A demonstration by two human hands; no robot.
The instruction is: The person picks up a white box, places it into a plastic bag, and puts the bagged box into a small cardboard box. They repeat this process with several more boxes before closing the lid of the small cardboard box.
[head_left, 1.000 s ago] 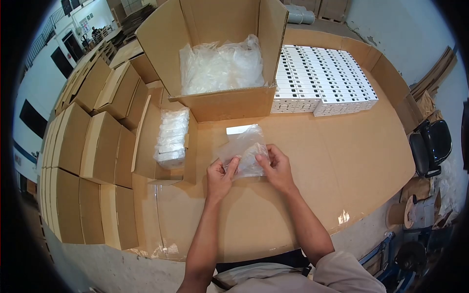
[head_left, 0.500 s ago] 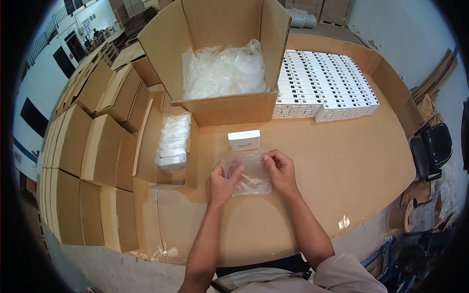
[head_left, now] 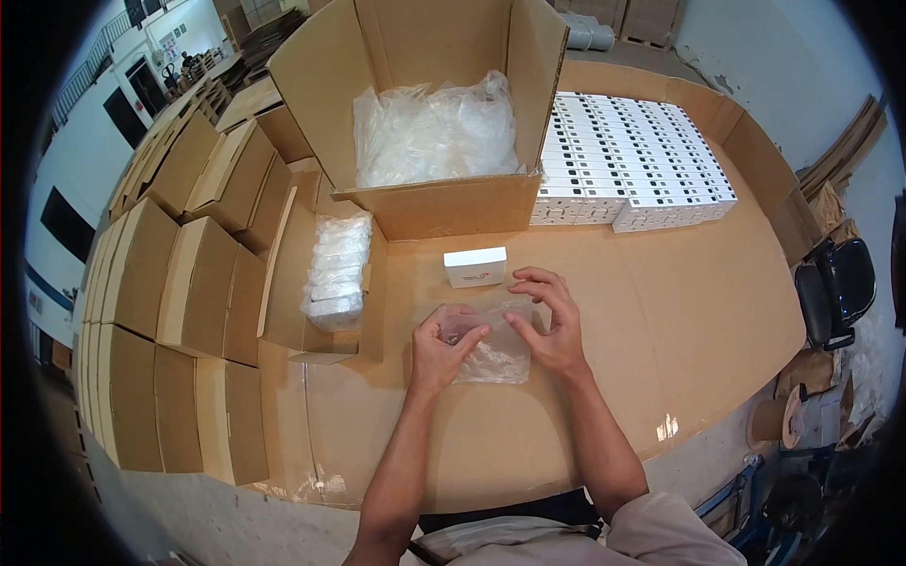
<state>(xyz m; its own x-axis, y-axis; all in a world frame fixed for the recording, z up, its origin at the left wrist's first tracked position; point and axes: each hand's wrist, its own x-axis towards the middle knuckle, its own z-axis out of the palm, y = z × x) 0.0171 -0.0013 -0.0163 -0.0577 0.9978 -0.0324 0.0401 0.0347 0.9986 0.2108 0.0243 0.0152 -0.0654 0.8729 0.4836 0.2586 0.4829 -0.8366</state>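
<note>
Apparently to steady it, the left hand (head_left: 438, 358) grips a plastic bag (head_left: 497, 362); the right hand (head_left: 561, 341), fingers spread, touches its edge, near a white box (head_left: 475, 268).

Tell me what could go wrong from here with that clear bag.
The bag looks thin, so a hard pull between the left grip and right grip might tear it. Some fingers of the right grip are raised off the bag, so that side could slip. The small white box sits just beyond, so a careless sweep might bump it.
</note>
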